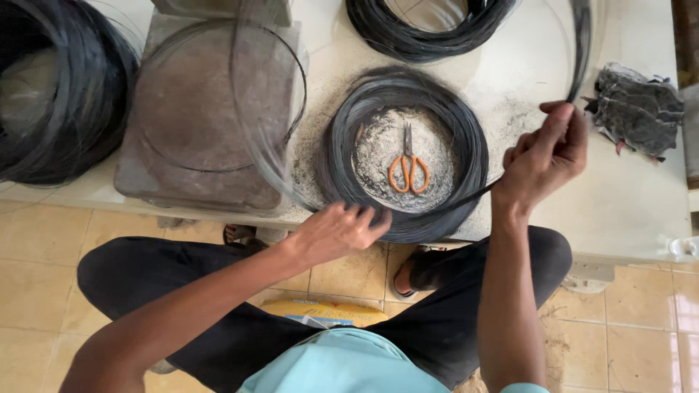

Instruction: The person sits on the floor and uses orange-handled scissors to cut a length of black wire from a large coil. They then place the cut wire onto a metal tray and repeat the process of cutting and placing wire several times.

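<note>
Counter [633,196]: pale, dusty, carries everything.
Wire coil [466,138]: dark, centre; more coils at 9 and 12 o'clock.
Step, as I judge it: drawing a strand off the coil; next calls for steady tension.
Left hand [336,231]: fingers curled over the coil's 6 o'clock edge.
Right hand [542,156]: at 3 o'clock, pinching the strand.
Scissors [408,169]: orange-handled, inside the coil.

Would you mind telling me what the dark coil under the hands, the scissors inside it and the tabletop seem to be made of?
The coil looks like thin dark metal wire, dull grey-black, wound in many fine loops. The scissors have grey, likely steel blades and glossy orange handles, probably plastic. The tabletop appears to be pale, smooth stone or laminate, dusted with grey powder; I cannot tell which. The right hand pinches one strand, and the left hand rests on the coil.
</note>
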